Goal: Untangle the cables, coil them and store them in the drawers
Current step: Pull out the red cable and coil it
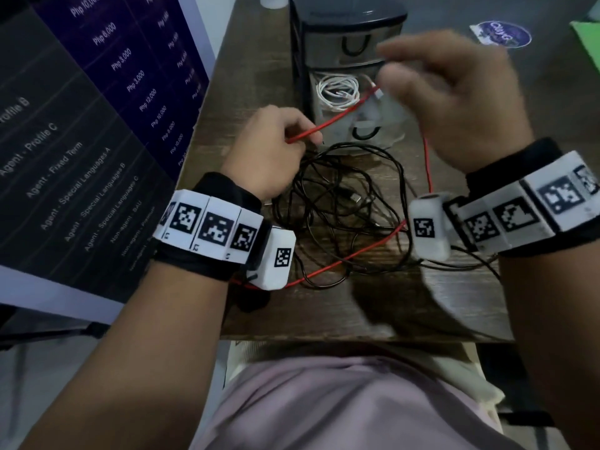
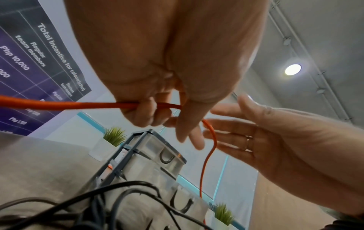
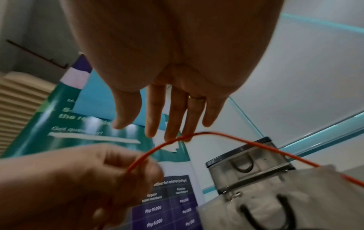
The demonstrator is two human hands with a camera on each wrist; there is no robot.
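My left hand point(image 1: 279, 141) grips a red cable point(image 1: 337, 120) above the wooden table; in the left wrist view its curled fingers point(image 2: 149, 109) close round the red cable point(image 2: 78, 105). From there the cable rises to my right hand point(image 1: 422, 82), held open over the drawers. In the right wrist view the red cable point(image 3: 236, 140) lies across the straight fingertips point(image 3: 185, 133). The rest of it drops to the table and threads through a tangle of black cables point(image 1: 344, 196). Behind stands a drawer unit point(image 1: 350, 24); its pulled-out drawer point(image 1: 367, 131) holds a coiled white cable point(image 1: 337, 90).
A large printed board point(image 1: 97, 108) leans along the table's left side. The table's front edge point(image 1: 357, 336) runs just before my lap. A round sticker point(image 1: 501, 34) and a green sheet point(image 1: 587, 37) lie far right. Small potted plants point(image 2: 115, 137) stand behind the drawers.
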